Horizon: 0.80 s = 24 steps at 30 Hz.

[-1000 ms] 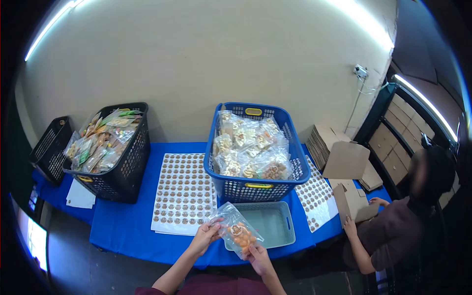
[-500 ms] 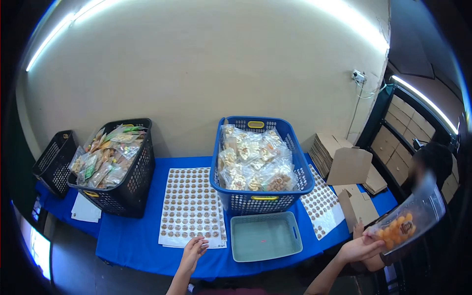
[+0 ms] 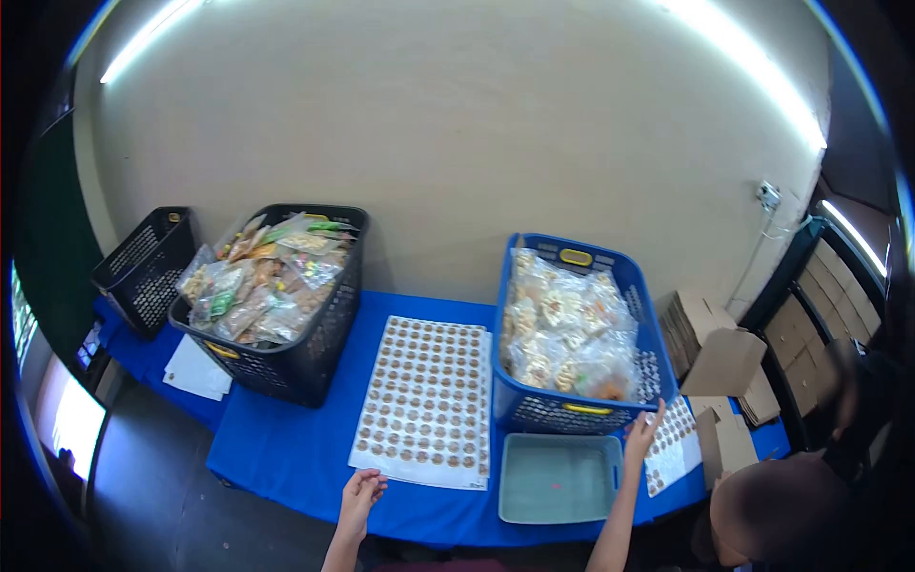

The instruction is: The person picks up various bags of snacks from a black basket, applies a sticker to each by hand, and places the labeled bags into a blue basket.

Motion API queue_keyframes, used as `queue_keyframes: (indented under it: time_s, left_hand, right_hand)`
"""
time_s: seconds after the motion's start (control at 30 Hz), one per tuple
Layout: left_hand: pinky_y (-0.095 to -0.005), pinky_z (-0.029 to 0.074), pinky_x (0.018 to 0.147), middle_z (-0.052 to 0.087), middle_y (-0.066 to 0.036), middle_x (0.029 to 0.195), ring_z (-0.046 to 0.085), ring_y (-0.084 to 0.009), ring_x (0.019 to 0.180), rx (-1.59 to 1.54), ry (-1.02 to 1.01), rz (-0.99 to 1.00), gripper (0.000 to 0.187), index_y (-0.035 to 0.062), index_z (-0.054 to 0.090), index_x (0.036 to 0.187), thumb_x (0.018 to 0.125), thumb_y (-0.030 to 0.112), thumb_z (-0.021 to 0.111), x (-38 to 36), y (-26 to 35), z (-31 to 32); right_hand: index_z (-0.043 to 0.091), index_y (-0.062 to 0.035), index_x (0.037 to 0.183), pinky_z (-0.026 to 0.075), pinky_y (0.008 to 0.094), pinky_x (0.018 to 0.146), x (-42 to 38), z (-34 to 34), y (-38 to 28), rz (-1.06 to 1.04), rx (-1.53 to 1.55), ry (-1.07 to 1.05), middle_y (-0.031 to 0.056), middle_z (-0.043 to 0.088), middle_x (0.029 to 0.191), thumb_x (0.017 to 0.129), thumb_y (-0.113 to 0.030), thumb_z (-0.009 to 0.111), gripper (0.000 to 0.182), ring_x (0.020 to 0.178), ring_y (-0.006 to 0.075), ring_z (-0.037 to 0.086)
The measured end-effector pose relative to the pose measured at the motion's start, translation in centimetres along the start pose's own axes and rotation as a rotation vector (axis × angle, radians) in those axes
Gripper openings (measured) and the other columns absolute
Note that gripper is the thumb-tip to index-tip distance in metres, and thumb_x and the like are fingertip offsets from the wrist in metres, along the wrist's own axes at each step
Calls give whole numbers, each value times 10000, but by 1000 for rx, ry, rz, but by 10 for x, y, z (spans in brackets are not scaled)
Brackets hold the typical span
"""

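My left hand (image 3: 356,500) is near the front edge of the sticker sheets (image 3: 424,400), fingers curled together in a pinch; whatever they hold is too small to make out. These white sheets carry rows of round brown stickers and lie on the blue cloth. My right hand (image 3: 644,437) reaches up to the front right corner of the blue basket (image 3: 543,416), fingers extended at its rim with nothing visible in them. Clear bags of pale snacks (image 3: 562,319) fill that basket, with an orange-brown bag (image 3: 610,383) near its front. Below it sits a grey-green tray (image 3: 560,510).
A black basket (image 3: 329,334) heaped with snack packets stands left, another black basket (image 3: 143,286) beyond it. More sticker sheets (image 3: 672,458) lie right of the tray. Folded cardboard (image 3: 729,362) is stacked at the right, with a person (image 3: 782,505) close by.
My right hand has come left from beside the person to the blue basket and no longer holds the bag of orange snacks. My left hand stays pinched. The view has turned left.
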<state>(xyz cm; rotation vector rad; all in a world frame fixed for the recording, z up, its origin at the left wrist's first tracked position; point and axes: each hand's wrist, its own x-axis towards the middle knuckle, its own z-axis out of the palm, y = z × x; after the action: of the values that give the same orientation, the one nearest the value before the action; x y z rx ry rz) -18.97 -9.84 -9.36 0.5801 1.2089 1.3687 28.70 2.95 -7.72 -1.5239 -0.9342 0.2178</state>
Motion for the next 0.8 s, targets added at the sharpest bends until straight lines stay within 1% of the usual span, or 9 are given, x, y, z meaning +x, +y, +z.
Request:
queue_keyframes:
  time_s: [0.1, 0.13, 0.17, 0.2, 0.23, 0.47, 0.57, 0.73, 0.8]
  left_hand:
    - [-225, 437, 711, 601, -64, 904, 566, -115, 815, 74, 24, 158, 142, 33, 524, 999, 881, 102, 485, 16, 34, -24]
    - [-229, 432, 710, 606, -66, 892, 565, -115, 815, 155, 56, 231, 127, 30, 535, 977, 883, 94, 480, 24, 47, -35]
    - [-226, 427, 709, 601, -61, 877, 555, -105, 798, 178, 80, 309, 119, 30, 539, 966, 886, 83, 468, 34, 58, -50]
    - [-222, 428, 702, 592, -50, 857, 547, -99, 785, 184, 119, 363, 117, 31, 540, 960, 885, 82, 466, 41, 73, -59]
    - [-218, 428, 694, 583, -40, 838, 540, -93, 771, 195, 163, 417, 115, 31, 540, 954, 884, 81, 464, 47, 93, -69]
    - [-225, 424, 727, 552, -45, 818, 514, -95, 761, 239, 248, 729, 102, 0, 520, 935, 894, 39, 435, 96, 186, -135]
    - [-219, 426, 734, 556, -43, 807, 521, -90, 761, 255, 221, 801, 110, -5, 531, 922, 893, 41, 435, 118, 211, -154]
    - [-256, 455, 738, 621, -103, 847, 602, -152, 840, 572, 168, 858, 142, -28, 533, 966, 876, 66, 476, 166, 251, -186]
    - [-328, 443, 795, 601, -145, 941, 581, -223, 917, 924, 195, 875, 219, -17, 537, 986, 811, 110, 563, 188, 268, -201]
  right_hand:
    - [125, -130, 1399, 323, 273, 467, -33, 14, 2, -84, -120, 68, 18, 422, 573, 807, 10, 511, 720, 491, 108, 379]
    - [253, -43, 1342, 335, 269, 465, -46, 27, 27, -70, -121, 164, 15, 421, 558, 810, -5, 513, 593, 488, 111, 392]
    - [507, 27, 1082, 350, 260, 446, -66, 34, 22, 18, -16, 25, 18, 449, 549, 814, -26, 502, 274, 470, 106, 420]
    - [576, 4, 765, 355, 247, 417, -94, 45, 30, 99, 64, -117, 25, 489, 551, 811, -56, 493, 112, 451, 95, 447]
    - [578, -24, 677, 339, 235, 394, -132, 62, -12, 248, 103, -205, 31, 521, 565, 804, -76, 489, 163, 435, 82, 448]
    - [568, -2, 628, 284, 189, 404, -331, 170, -80, 670, 381, -666, 9, 480, 493, 848, -170, 558, 277, 427, 57, 412]
    - [510, -15, 579, 287, 209, 420, -343, 204, -106, 627, 408, -759, 15, 452, 481, 852, -170, 553, 317, 419, 76, 392]
    - [499, -51, 576, 247, 197, 402, -324, 238, -138, 466, 485, -593, -18, 446, 501, 866, -194, 545, 327, 426, 39, 358]
    - [494, -44, 586, 283, 194, 421, -320, 236, -153, 473, 504, -545, 10, 460, 521, 876, -163, 518, 315, 436, 53, 377]
